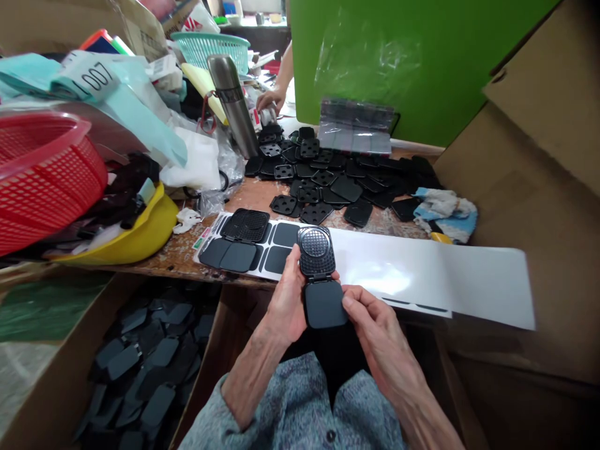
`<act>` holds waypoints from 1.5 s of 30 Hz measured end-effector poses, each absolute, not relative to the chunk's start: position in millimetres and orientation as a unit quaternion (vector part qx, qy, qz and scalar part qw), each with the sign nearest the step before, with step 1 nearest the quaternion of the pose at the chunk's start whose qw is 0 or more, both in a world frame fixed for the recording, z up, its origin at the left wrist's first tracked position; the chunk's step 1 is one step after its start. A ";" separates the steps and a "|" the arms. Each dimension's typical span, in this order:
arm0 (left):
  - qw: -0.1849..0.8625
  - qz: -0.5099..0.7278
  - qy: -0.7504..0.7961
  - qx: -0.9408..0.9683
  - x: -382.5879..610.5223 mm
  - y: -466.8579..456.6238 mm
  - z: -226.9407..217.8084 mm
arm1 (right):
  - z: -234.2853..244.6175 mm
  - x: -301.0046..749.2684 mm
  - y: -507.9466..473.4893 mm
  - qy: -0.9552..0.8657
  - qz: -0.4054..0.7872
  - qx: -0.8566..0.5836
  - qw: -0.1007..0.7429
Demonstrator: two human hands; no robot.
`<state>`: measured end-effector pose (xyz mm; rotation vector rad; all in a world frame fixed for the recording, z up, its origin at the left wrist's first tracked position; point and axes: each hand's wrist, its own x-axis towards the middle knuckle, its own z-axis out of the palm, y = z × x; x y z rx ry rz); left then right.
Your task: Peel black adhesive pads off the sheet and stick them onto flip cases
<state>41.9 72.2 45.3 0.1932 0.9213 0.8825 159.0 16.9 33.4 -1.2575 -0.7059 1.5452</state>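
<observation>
Left hand (285,301) is closed around the side of a hinged black plastic piece (317,251), holding it upright over the person's lap, apparently so that it opens out with the round-meshed panel facing up and the plain flap below the hinge. Right hand (375,328) is half curled just beside that flap, its fingertips (349,301) against the flap's edge; whether it grips or only steadies the flap cannot be told. At 12 o'clock, a white backing sheet (389,269) carrying black pads (237,256) lies on the bench (178,262), its long end running toward 3 o'clock and past the bench edge, seemingly kept close to the hands. Another hinged piece (245,225) rests on the sheet's far-left pads. Farther out at 12 o'clock, a heap of black perforated pieces (328,175) spreads over the bench. At 8 o'clock, an open cardboard box (56,381) holds many loose black flaps (157,406), while a yellow plastic basin (140,234) at 10 o'clock holds dark scraps (117,206).
</observation>
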 end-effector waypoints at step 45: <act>0.799 0.443 0.399 0.070 42.9 70.2 44.6 | 22.5 158.7 15.2 -0.411 0.533 -0.582 0.456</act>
